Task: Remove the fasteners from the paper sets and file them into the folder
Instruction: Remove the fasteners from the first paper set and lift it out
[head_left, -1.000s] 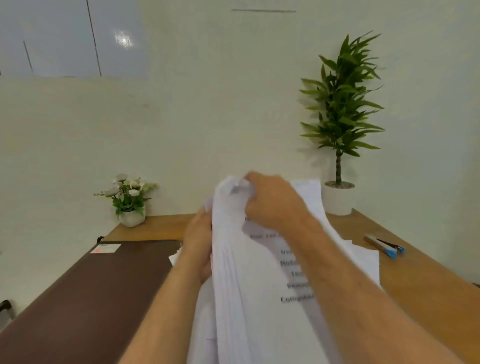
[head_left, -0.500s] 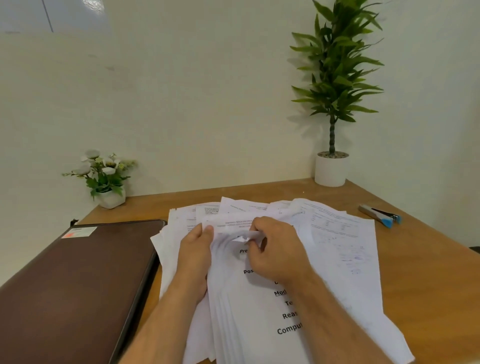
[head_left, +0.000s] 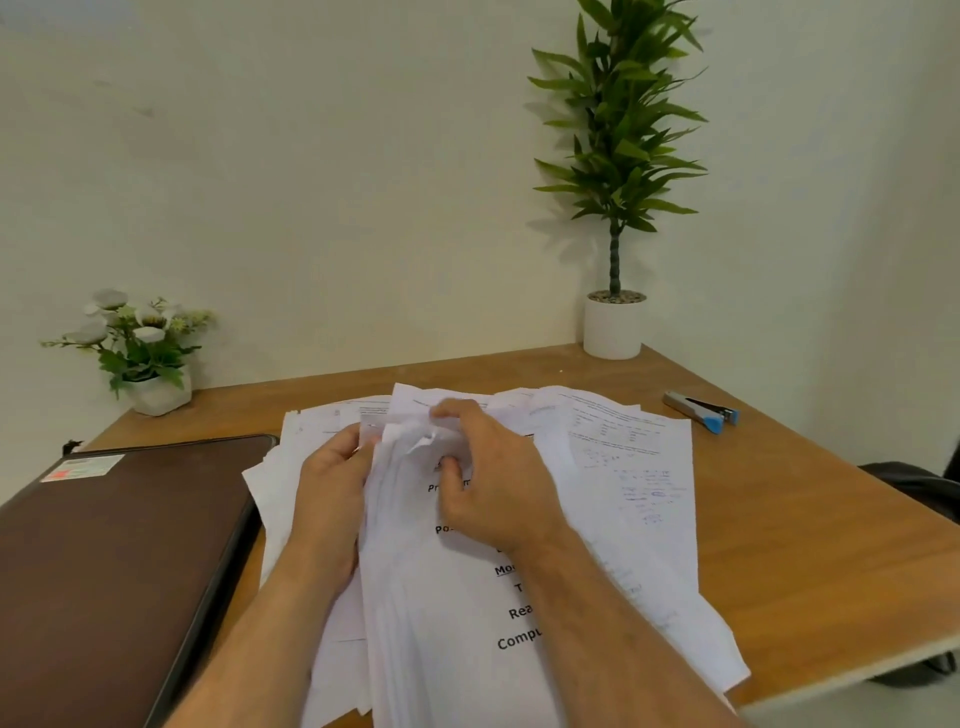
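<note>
A thick set of white printed papers lies over a spread of loose sheets on the wooden desk. My left hand holds the set's left edge near the top. My right hand pinches the crumpled top corner of the set, fingers curled over it. Any fastener is hidden under my fingers. A closed dark brown folder rests at the left of the desk.
A grey and blue staple remover lies at the right rear of the desk. A small flower pot stands at the back left, a tall potted plant at the back right corner. The desk's front edge runs at the lower right.
The paper set came down from in front of my face to the desk. Both hands stayed on its top corner, and the view tilted downward.
</note>
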